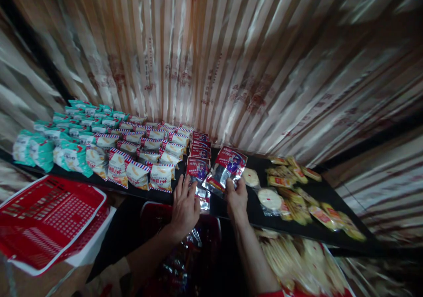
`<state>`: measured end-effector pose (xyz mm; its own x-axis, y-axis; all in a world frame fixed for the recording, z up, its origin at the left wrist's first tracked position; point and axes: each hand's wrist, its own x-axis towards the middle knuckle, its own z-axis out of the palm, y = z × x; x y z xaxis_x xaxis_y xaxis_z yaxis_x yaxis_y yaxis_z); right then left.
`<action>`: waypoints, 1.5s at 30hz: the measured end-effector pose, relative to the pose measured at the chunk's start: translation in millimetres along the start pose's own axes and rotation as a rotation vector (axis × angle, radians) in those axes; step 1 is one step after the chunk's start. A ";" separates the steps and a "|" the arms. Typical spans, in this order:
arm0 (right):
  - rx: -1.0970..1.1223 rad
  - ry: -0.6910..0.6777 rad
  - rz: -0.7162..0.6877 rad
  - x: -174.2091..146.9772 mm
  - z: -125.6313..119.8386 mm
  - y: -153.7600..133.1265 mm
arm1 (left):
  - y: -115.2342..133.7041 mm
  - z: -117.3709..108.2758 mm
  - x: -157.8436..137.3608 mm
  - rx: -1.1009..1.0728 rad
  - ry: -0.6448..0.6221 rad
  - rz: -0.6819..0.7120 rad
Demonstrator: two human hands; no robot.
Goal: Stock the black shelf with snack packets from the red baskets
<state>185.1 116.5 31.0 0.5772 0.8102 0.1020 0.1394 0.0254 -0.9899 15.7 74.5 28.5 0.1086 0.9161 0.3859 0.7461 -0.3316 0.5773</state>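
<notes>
My right hand (237, 200) pinches the lower right corner of a red and purple snack packet (228, 167), tilted above the black shelf. My left hand (185, 206) has its fingers stretched out at the shelf's front edge, against the front of a column of matching packets (198, 167). Whether its fingertips press on the lowest packet is hard to tell. Just right of the held packet are round pale flat breads in clear wrap (269, 198). White snack bags with striped edges (161, 176) stand left of the column.
Teal bags (76, 156) fill the shelf's left end, and yellow packs (297, 211) lie on its right. Below are a red basket (49, 217), a dark red container (216, 226) of shiny packets, and a box of pale packaged goods (297, 261). Printed sheeting (205, 59) hangs behind.
</notes>
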 end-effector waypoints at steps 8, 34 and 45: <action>-0.077 -0.043 -0.001 72.4 64.5 -16.9 | 1.4 12.5 14.9 0.117 -0.139 0.070; -0.410 -0.245 -0.279 76.9 87.7 8.5 | -8.9 25.0 11.3 0.072 -0.107 0.103; -0.350 -0.291 -0.237 69.5 81.1 9.1 | -9.1 22.7 8.4 0.075 -0.121 0.082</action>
<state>161.2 220.5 21.1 0.2563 0.9368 0.2383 0.5291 0.0704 -0.8457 24.8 90.3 10.2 0.2460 0.9085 0.3378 0.7777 -0.3930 0.4907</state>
